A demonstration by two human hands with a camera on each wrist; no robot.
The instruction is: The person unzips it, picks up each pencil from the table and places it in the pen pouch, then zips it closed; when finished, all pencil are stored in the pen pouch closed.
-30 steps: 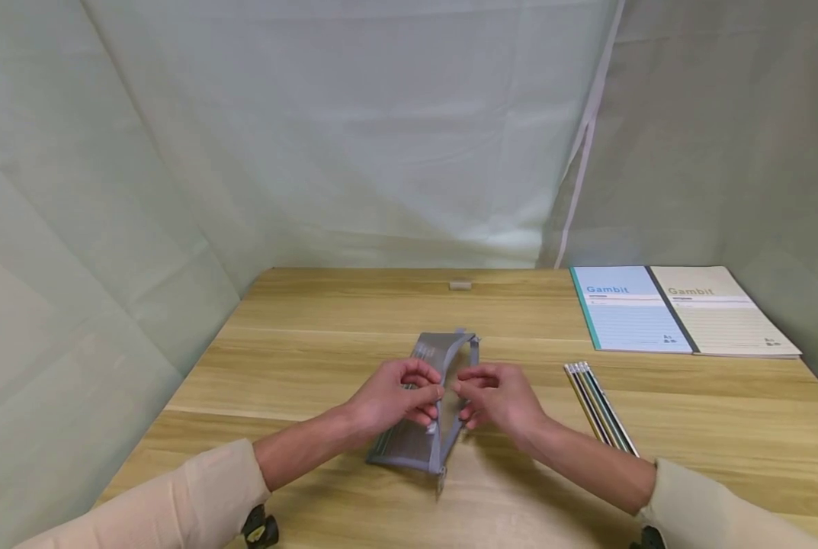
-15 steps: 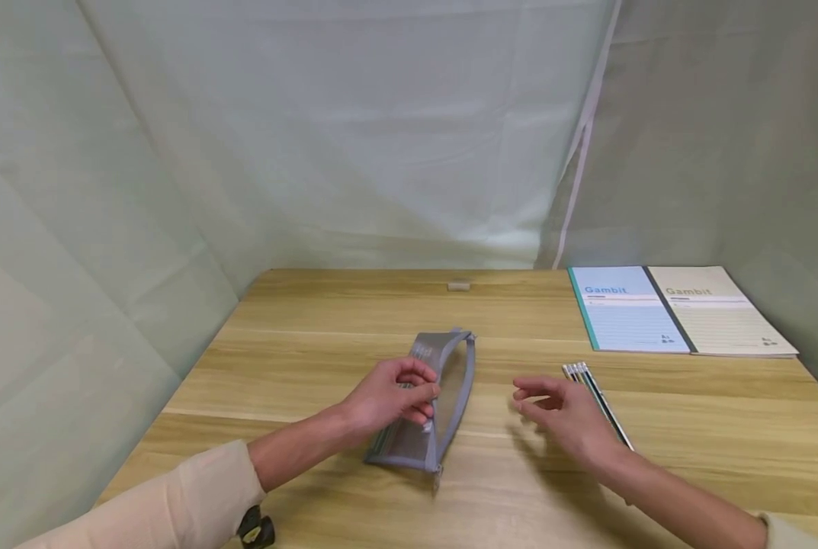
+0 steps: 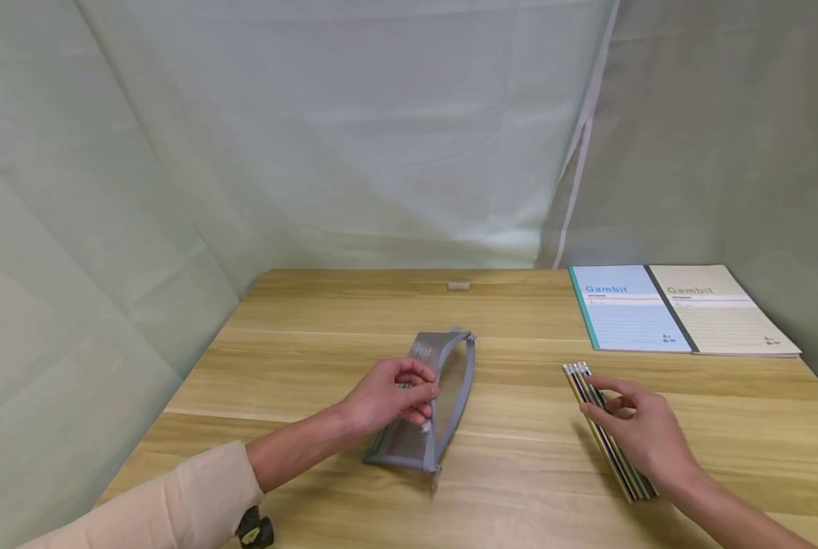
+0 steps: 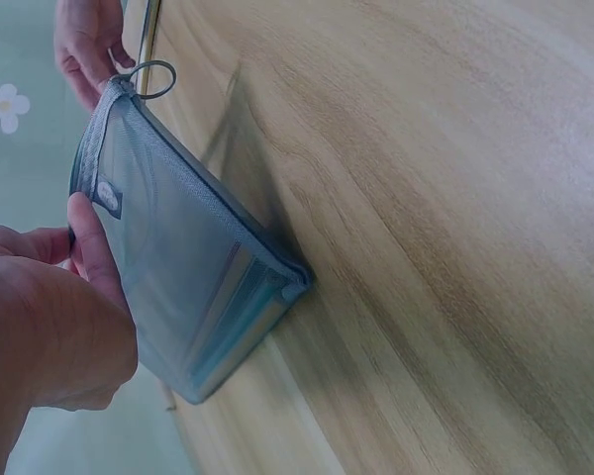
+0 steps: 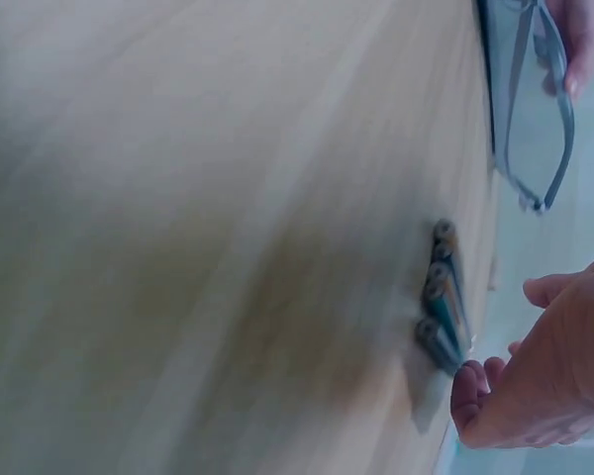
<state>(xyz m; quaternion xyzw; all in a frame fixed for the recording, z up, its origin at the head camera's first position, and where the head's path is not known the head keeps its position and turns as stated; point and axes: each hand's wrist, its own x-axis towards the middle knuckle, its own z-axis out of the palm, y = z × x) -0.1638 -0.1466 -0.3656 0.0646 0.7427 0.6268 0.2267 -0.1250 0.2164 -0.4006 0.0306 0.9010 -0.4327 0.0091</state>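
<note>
We see a grey mesh pouch (image 3: pixel 407 444) gripped at its mouth, with a loose hand over pencils (image 3: pixel 609 442).
On the wooden table (image 3: pixel 299 351), our left hand (image 3: pixel 389 395) pinches the rim of the pouch, which stands mid-table with its zipped mouth gaping; long slim shapes show through the mesh, and we find pale lettering and a small round emblem (image 4: pixel 109 195) too small to read, while our right hand (image 3: pixel 640 431) grips nothing, its fingers bent and thumb apart above the pencil bundle, though we cannot tell whether it touches; beyond, we read "Gambit" in blue on the blue notebook (image 3: pixel 628 324) and "Gambit" in brown on the cream notebook (image 3: pixel 731 324) beside it, their finer print blurred.
</note>
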